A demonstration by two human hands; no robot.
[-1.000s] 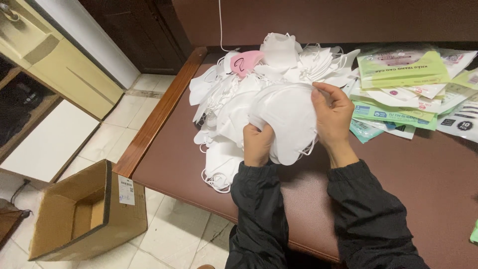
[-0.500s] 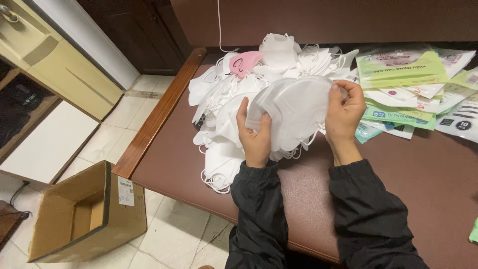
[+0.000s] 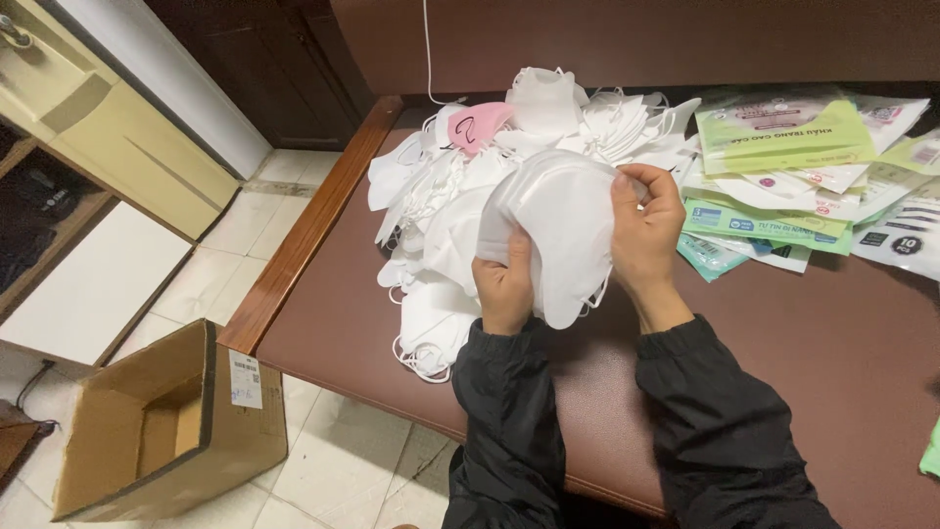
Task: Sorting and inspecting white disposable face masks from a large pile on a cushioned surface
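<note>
Both my hands hold a stack of white face masks (image 3: 560,227) above a brown padded bench (image 3: 783,362). My left hand (image 3: 507,284) grips the stack's lower left edge, thumb on top. My right hand (image 3: 646,230) clasps its upper right edge. Under and behind the stack lies a loose heap of white masks (image 3: 441,206) with ear loops hanging out. One pink mask (image 3: 477,124) rests on top of that heap, farther from me. Black sleeves cover both my arms.
Flat green and white mask packets (image 3: 783,167) are spread on the bench to the right. An open cardboard box (image 3: 166,431) stands on the tiled floor at lower left. A pale yellow cabinet (image 3: 108,147) is at far left. The bench has a wooden rim (image 3: 304,235).
My hands have turned the mask stack and drawn it a little nearer. My left thumb now lies over its lower edge, and my right hand has closed around the upper right edge.
</note>
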